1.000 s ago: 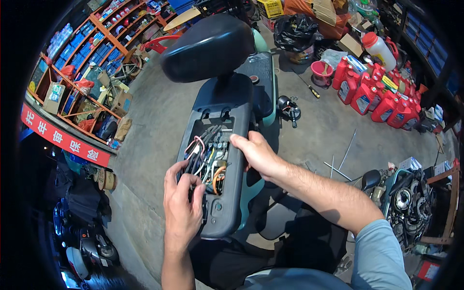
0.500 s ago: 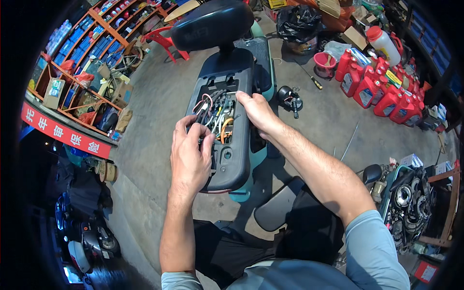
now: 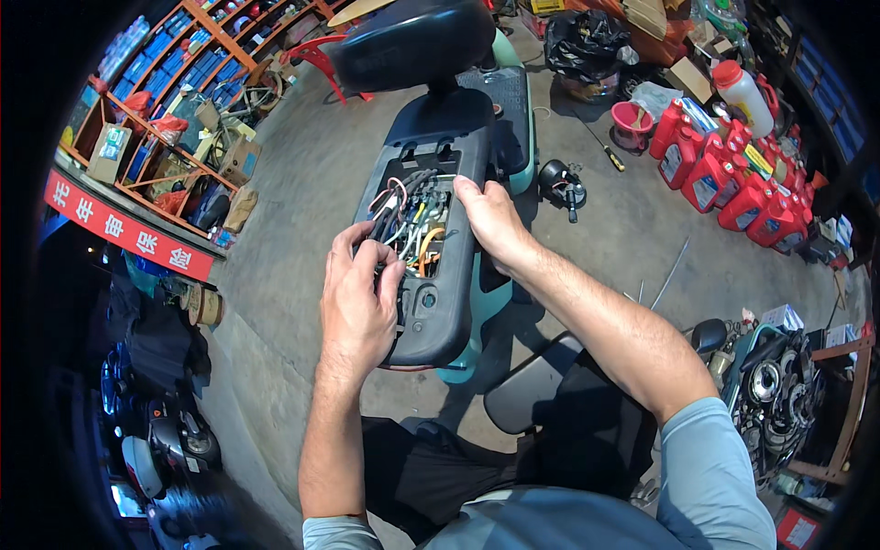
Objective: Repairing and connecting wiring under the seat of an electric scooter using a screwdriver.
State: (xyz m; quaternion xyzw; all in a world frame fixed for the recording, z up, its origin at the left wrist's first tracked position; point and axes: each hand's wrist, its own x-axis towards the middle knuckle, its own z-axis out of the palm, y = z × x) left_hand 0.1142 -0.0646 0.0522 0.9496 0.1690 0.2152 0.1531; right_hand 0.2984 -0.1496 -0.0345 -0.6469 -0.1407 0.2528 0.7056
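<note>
A concrete floor [image 3: 293, 197] spreads through a cluttered workshop, with orange shelving [image 3: 225, 41] at the far left, a red chair [image 3: 323, 62] beside it, and a red banner [image 3: 128, 225] below the shelves. In front of me, a little left of the middle, stands a long dark grey housing [image 3: 431, 344] with a rectangular opening in its top; a black padded seat [image 3: 412, 46] rises over its far end, and pale green bodywork [image 3: 490, 298] shows along its right side. The opening is packed with a tangle of wires [image 3: 417, 213], white, black and yellow among them, with a pink loop toward the far left and a thick orange wire [image 3: 429, 243] toward the near right. My right hand [image 3: 493, 218] clasps the housing's right edge, thumb laid on top next to the opening, the other fingers partly hidden down the side. My left hand [image 3: 356, 307] is at the opening's left edge, fingers curled toward the wires and thumb a narrow gap from them; I cannot tell whether the fingertips pinch a wire. On the floor to the right lie a round black part [image 3: 561, 186] and, farther off, a screwdriver [image 3: 615, 161] near a pink bucket [image 3: 631, 126]. Red bottles [image 3: 733, 188] crowd together at the far right, and a greasy engine [image 3: 775, 394] sits at the near right.
</note>
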